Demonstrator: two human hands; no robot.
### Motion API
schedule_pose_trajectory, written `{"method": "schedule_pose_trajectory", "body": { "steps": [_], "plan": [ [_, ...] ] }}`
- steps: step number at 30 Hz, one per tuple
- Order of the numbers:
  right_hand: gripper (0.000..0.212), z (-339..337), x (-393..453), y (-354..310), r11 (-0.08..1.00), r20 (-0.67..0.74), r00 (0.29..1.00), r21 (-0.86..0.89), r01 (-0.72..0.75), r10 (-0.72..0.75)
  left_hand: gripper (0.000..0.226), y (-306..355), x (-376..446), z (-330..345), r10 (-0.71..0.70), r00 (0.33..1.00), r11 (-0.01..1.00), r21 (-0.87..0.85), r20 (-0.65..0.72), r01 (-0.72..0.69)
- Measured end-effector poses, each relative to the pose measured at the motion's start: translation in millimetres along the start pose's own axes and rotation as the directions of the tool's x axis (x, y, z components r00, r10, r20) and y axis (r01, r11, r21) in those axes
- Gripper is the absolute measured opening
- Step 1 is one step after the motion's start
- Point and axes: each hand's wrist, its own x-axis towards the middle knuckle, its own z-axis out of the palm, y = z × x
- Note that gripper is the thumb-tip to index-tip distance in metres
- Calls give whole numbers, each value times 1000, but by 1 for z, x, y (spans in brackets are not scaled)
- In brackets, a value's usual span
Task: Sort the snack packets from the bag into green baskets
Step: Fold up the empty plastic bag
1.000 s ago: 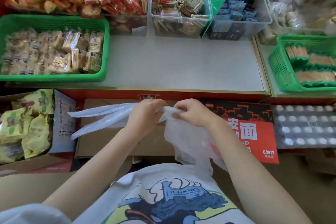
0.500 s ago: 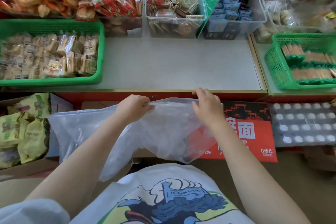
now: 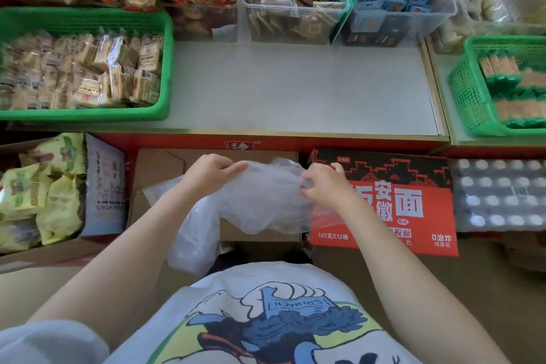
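Change: both hands had drawn closer together than half a second before, and the bag, spread wide then, was now bunched between them, with a loose tail hanging toward the person's shirt.
Left hand [image 3: 211, 170]: its grip was closed on the bag's upper left edge, the film pinched between thumb and curled fingers.
Right hand [image 3: 320, 185]: its grip pinched the bag's right edge, fingers curled into the film.
Bag [image 3: 266, 201]: thin clear plastic, held over the brown carton [image 3: 159, 168], below the desk's near edge; it looked limp, and I could make out no packets inside.
Left basket [image 3: 167, 68]: green, at the desk's left end, heaped with pale packets.
Right basket [image 3: 464, 91]: green, on the next shelf to the right, holding green-ended packets in rows.
Desk [image 3: 295, 89]: grey top between the two baskets.
Red box [image 3: 413, 201]: lay just right of the bag, under the right wrist.
Risk, slip: the film looked slick and was held only by pinches, so one edge could slide free and the bag drop onto the carton.
Risk, tear: pulling the two edges apart hard could split such thin plastic.
Risk, mixing: if any packet was left inside, a careless shake could send it among the yellow packs [image 3: 38, 186] at the left instead of into a basket.
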Motion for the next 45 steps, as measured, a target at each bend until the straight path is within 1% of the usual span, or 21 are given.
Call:
{"method": "schedule_pose_trajectory", "body": {
  "steps": [4,9,12,15,19,21,22,23,25,28,29,31,33,34,36,38,39,41,43,44,45],
  "plan": [
    [24,-18,-3,21,984,-25,994,146,-106,111,66,-6,-1,-8,26,1000,992,123,-12,-24],
    [13,-36,-4,38,927,16,986,337,-161,166,63,-10,5,-9,14,990,987,158,-137,8],
    [10,-38,0,26,918,-25,987,372,-137,157,42,4,8,-3,-57,997,941,330,-50,70],
    [12,-38,1,6,910,-41,996,410,-61,85,70,25,9,4,-63,994,886,463,84,17],
    [29,-42,0,-16,903,8,1000,429,9,-14,71,61,10,22,165,964,945,248,208,-215],
    [20,-45,-3,-22,896,-3,998,441,51,-56,52,76,11,29,225,944,946,176,240,-271],
    [14,-48,-6,-23,888,-21,998,454,67,-64,33,80,12,30,224,947,948,172,231,-267],
    [25,-51,-8,-22,879,-30,998,473,62,-54,18,81,13,30,221,951,949,177,214,-260],
    [40,-60,-12,-12,885,-1,1000,465,14,-15,26,77,16,25,216,960,954,172,178,-247],
    [10,-72,-18,7,941,31,999,336,-27,18,36,65,17,15,229,963,966,93,141,-243],
    [16,-73,-17,12,930,-13,1000,368,-16,22,35,63,17,12,228,964,969,70,139,-239],
    [31,-72,-17,13,801,-116,993,598,40,37,32,61,16,8,193,964,980,4,182,-197],
    [46,-65,-14,7,519,-136,990,850,92,47,34,62,16,7,155,965,986,-97,213,-137],
    [56,-59,-13,6,428,-126,991,899,95,44,36,62,16,7,138,967,982,-159,213,-105],
    [82,-48,-10,3,423,-89,996,903,73,18,42,63,16,6,113,970,954,-297,214,-45],
    [105,-37,-11,2,477,-34,998,877,51,-45,53,65,13,2,124,960,893,-450,250,3],
    [104,-31,-11,2,527,2,997,849,37,-74,54,65,13,0,130,955,865,-502,267,22],
    [66,-23,-11,6,595,101,992,803,-35,-77,39,66,17,1,120,958,834,-549,262,46],
    [28,-14,-10,11,579,106,994,811,-86,-1,13,72,22,7,67,980,838,-543,189,48],
    [18,-10,-9,14,565,77,996,820,-89,45,9,75,25,13,25,992,852,-521,127,45],
    [14,-8,-9,17,543,42,995,836,-82,86,17,78,29,21,-3,999,883,-469,39,20]
  ]
}}
